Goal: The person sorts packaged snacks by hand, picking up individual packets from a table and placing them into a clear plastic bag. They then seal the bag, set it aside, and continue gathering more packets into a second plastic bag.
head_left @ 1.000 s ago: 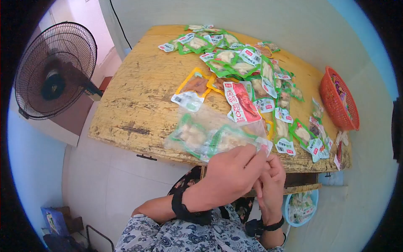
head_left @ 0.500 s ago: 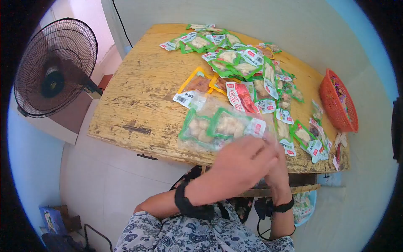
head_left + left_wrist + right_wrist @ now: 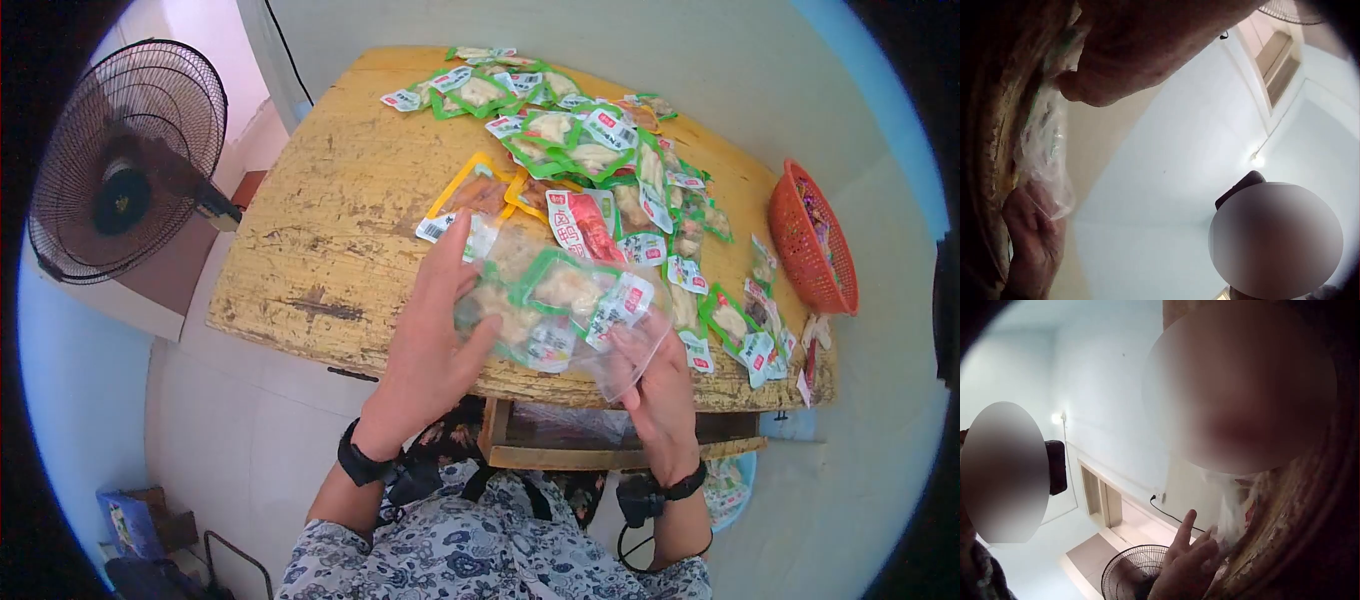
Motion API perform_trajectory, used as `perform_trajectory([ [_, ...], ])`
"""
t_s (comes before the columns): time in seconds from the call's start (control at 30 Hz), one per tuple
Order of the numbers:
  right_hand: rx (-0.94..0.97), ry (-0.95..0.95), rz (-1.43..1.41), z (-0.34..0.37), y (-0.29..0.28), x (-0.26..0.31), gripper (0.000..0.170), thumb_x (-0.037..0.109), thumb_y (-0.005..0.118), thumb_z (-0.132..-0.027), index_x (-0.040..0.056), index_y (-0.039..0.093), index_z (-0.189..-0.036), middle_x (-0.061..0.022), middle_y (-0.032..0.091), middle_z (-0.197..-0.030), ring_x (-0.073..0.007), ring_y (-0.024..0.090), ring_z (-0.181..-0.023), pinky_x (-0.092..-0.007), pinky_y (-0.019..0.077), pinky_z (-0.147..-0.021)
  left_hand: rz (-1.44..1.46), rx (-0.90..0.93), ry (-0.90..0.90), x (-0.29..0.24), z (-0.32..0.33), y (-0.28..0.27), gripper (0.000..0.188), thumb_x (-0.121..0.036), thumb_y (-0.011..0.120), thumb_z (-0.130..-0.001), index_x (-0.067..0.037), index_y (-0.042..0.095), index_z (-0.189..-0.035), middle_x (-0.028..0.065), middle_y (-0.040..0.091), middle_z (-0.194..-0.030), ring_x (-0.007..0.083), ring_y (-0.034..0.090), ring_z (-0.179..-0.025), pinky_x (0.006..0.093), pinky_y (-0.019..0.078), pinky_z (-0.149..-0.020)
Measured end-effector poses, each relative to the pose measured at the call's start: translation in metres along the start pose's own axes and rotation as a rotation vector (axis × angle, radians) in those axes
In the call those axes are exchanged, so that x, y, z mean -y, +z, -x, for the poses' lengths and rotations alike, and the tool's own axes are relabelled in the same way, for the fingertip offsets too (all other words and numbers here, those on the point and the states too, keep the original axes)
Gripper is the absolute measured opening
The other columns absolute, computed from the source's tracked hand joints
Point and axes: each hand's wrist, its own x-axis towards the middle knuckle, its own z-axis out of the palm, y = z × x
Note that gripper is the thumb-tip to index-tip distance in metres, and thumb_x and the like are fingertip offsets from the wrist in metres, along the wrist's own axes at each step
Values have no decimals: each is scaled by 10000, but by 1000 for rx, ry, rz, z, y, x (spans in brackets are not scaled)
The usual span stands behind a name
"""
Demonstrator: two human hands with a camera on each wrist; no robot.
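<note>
A clear plastic bag (image 3: 515, 250) holds several green-edged food pouches (image 3: 565, 290) with pale pieces inside. It lies over the front of the yellow table, between my two hands. My left hand (image 3: 425, 325) is at the bag's left end, fingers extended and thumb reaching over the plastic. At the other end, my right hand (image 3: 660, 385) holds the bag's loose edge, its fingers partly seen through the film. In the left wrist view, crumpled plastic (image 3: 1047, 140) stretches between the hands. Just behind the bag are a red-and-white pouch (image 3: 585, 225) and yellow-edged pouches (image 3: 475, 195).
Many green-edged pouches (image 3: 590, 155) are heaped across the worn yellow table (image 3: 300, 240). A red basket (image 3: 810, 245) with small wrapped items stands at the right. An open drawer (image 3: 570, 455) juts out below the front edge. To the left is a fan (image 3: 125, 165).
My left hand has moved from beside the right hand to the bag's left end, with its fingers straightened. The right hand stays at the bag's right end. More of the drawer shows.
</note>
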Motion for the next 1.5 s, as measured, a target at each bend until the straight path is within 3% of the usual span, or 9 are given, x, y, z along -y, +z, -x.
perform_trajectory([
  [0.1, 99, 35, 101, -6, -5, 1, 544, 92, 613, -1006, 43, 439, -1519, -12, 685, -978, -30, 430, -449, -194, 329, -381, 112, 64, -25, -3, -3, 0, 942, 25, 696, -873, -48, 152, -1638, 163, 222, -1687, 331, 505, -1388, 439, 438, -1155],
  [0.2, 31, 0, 411, 2, -3, 7, 543, 84, 626, -998, 37, 450, -1510, -39, 698, -1049, -57, 586, -609, -193, 474, -519, 128, 120, -18, -2, -3, -4, 960, 11, 717, -870, -62, 151, -1641, 161, 214, -1691, 339, 479, -1409, 447, 434, -1158],
  [0.3, -18, -402, 611, -13, -15, -12, 544, 59, 661, -972, 22, 477, -1483, -73, 698, -1124, -105, 675, -891, -254, 568, -745, 107, 141, -19, 2, -3, -9, 984, -29, 749, -866, -71, 149, -1645, 166, 208, -1692, 353, 449, -1431, 459, 432, -1158],
  [0.4, -85, -294, 543, -10, -12, -5, 534, 32, 701, -937, 8, 517, -1438, -85, 695, -1158, -150, 657, -1088, -321, 554, -922, 95, 117, -27, -4, -11, -15, 1020, -67, 784, -854, -75, 143, -1647, 172, 209, -1691, 367, 428, -1445, 476, 428, -1157],
  [0.7, -76, -562, 796, -19, -12, -21, 373, 79, 697, -937, 17, 636, -1300, -140, 710, -1204, -264, 684, -1119, -384, 539, -967, 264, 141, -121, 3, -23, -5, 1094, -80, 822, -806, -83, 129, -1652, 164, 216, -1681, 357, 368, -1479, 485, 411, -1167],
  [0.97, -66, -601, 1115, -26, 6, -12, 368, 160, 638, -977, 46, 624, -1327, -184, 714, -1189, -346, 704, -1059, -443, 553, -870, -126, 180, 137, 7, -26, -11, 1104, -147, 865, -762, -111, 204, -1644, 176, 265, -1656, 339, 274, -1535, 479, 312, -1224],
  [1.17, -196, -388, 640, 4, -8, -7, 317, 163, 608, -1007, 48, 621, -1303, -122, 707, -964, -188, 674, -772, -337, 546, -684, -482, -74, 365, -24, -10, -16, 634, -166, 836, -786, -75, 608, -1370, 174, 518, -1471, 353, 455, -1413, 470, 377, -1168],
  [1.3, -164, -347, 488, 31, -7, -20, 306, 155, 658, -983, 36, 626, -1263, -80, 660, -835, -96, 586, -606, -290, 506, -579, -517, 111, 408, -25, -7, -6, 406, -230, 784, -840, -63, 691, -1198, 107, 620, -1260, 309, 564, -1216, 452, 453, -994],
  [1.5, -75, -447, 1048, 34, 1, -24, 356, 126, 788, -836, 36, 649, -1151, -88, 653, -936, -154, 614, -629, -317, 491, -568, -607, 183, 338, -22, -15, 11, 427, -365, 749, -872, -69, 690, -1174, 95, 613, -1098, 308, 576, -1031, 438, 463, -866],
])
